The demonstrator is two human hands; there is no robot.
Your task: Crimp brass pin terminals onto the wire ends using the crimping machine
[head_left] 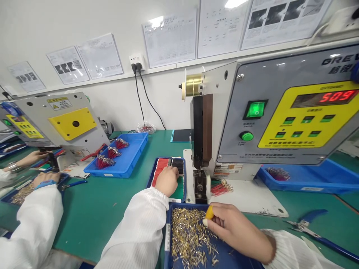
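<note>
My left hand (167,182) reaches over a small blue tray (150,182) of cut wires. Red wires (160,167) lie in its left part, black wires (177,164) at the upper right, and a green section shows below. The left fingers curl down at the black wires, their tips hidden. My right hand (231,228) is over a dark blue tray (230,259) of small gold metal pins (186,235). Yellow covers sit on its fingertips, and thumb and forefinger are pinched together. Whatever is between them is too small to make out.
A grey press machine (246,149) stands ahead, with finished wire bundles (221,187) at its base. Pliers (305,226) lie at the right. Blue bins (131,160) hold more bundles. At the left, a co-worker's hands (46,178) work at another machine (67,130).
</note>
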